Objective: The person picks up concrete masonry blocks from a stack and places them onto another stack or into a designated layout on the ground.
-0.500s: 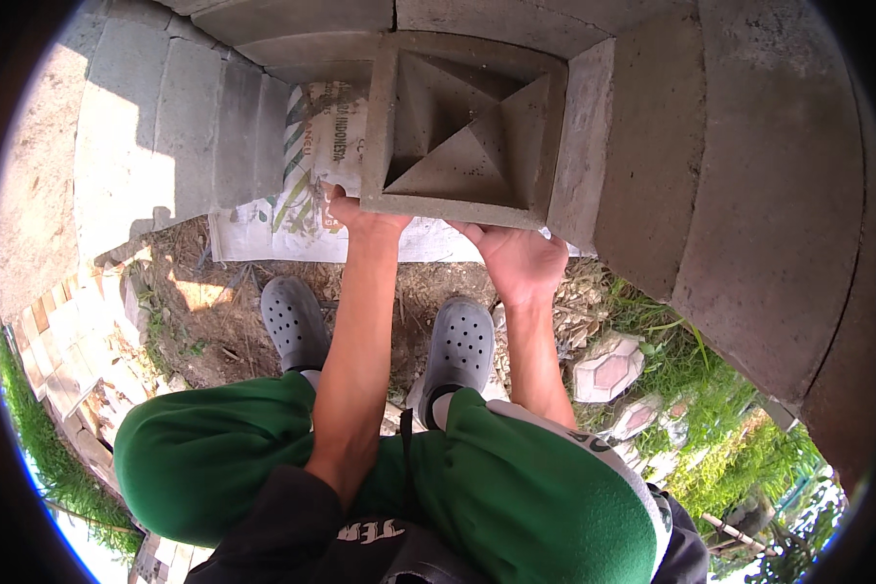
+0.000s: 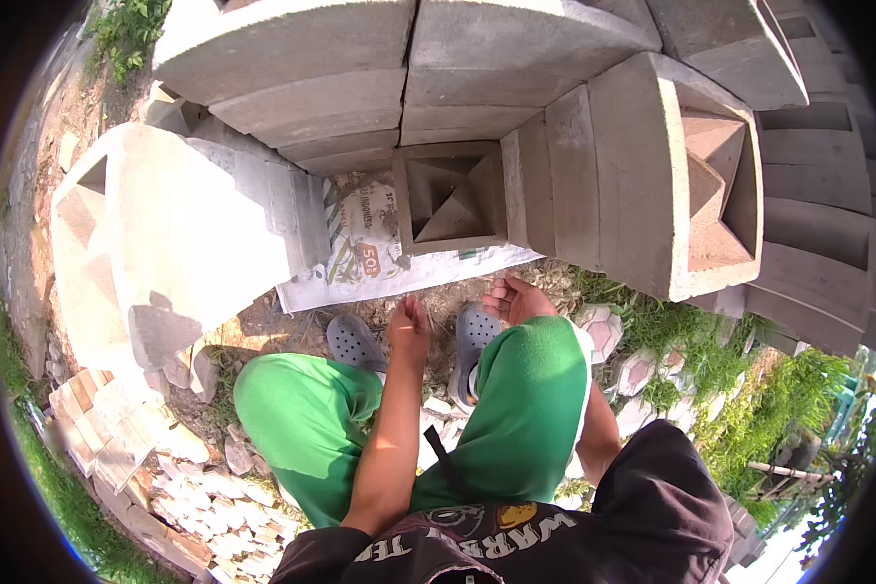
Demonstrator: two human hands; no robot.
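Grey concrete block, one, square, with a raised rim around a sunken, faceted pyramid relief; edges crisp, face partly in shadow. Location: ahead of you, over the printed sack, close against the wall of larger blocks behind and the stepped block at its right.

Your right hand: near your right knee, fingers loosely curled, grip apart, clear of the block. Your left hand: raised above the ground between your clogs, fingertips bunched, also clear of the block; whether its grip is apart or together, you cannot tell from this angle.

Surface: white woven sack, green and red print, spread on brown soil.

Surroundings, outdoor: sunlit concrete block at your left, bearing a shadow; hexagonal pavers and grass at your right; stacked tiles at lower left.
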